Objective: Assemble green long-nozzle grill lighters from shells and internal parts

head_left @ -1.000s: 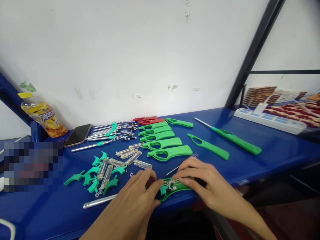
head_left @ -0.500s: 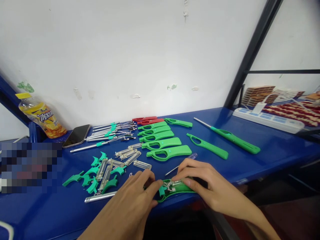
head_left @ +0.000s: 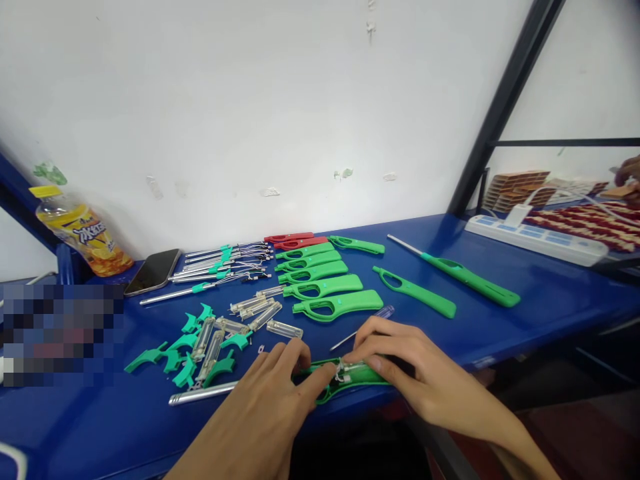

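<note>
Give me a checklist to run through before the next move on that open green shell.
1. Left hand on the open green shell: ok, gripping one end.
2. Right hand steadying the shell: ok, at the other end.
3. White wires lying flat: not ok, it seems; they look bunched between the hands.
4. Parts under the left thumb seated: cannot tell, the thumb covers them.
5. Screwdriver close by: ok, on the table just beyond the right hand.
</note>
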Demonstrator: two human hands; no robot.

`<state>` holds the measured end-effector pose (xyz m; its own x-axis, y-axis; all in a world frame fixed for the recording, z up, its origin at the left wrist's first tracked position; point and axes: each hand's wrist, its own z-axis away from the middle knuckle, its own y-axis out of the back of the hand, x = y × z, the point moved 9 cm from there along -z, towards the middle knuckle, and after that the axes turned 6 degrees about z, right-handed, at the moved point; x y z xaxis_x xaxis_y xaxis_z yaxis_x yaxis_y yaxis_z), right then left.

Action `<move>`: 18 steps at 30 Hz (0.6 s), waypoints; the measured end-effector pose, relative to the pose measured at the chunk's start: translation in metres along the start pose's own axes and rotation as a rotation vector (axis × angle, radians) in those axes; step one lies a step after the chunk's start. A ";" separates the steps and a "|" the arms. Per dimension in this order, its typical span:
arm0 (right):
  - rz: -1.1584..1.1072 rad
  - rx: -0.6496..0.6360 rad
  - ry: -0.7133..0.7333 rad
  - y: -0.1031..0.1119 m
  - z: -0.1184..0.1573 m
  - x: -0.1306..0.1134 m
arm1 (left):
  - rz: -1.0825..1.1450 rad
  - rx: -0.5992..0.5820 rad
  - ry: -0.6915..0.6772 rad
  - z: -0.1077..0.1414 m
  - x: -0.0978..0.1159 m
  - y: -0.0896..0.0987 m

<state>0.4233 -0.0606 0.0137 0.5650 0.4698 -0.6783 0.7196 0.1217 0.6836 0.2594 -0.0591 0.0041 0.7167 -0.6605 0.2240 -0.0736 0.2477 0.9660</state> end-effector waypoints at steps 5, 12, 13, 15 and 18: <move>0.005 -0.008 0.001 0.001 -0.002 -0.001 | -0.017 0.026 0.004 0.000 0.000 0.001; -0.006 -0.009 0.012 0.001 -0.001 -0.003 | -0.032 0.027 -0.012 0.004 0.000 -0.002; -0.009 -0.011 0.012 0.001 -0.001 -0.004 | -0.030 0.028 -0.014 0.004 0.000 -0.002; -0.012 -0.012 0.012 0.001 -0.001 -0.004 | -0.031 0.027 -0.012 0.003 0.000 -0.001; -0.007 -0.013 0.011 0.002 -0.002 -0.003 | -0.037 0.027 -0.008 0.000 0.000 0.000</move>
<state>0.4218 -0.0606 0.0174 0.5553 0.4782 -0.6804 0.7185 0.1362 0.6821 0.2594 -0.0595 0.0045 0.7138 -0.6745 0.1888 -0.0657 0.2038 0.9768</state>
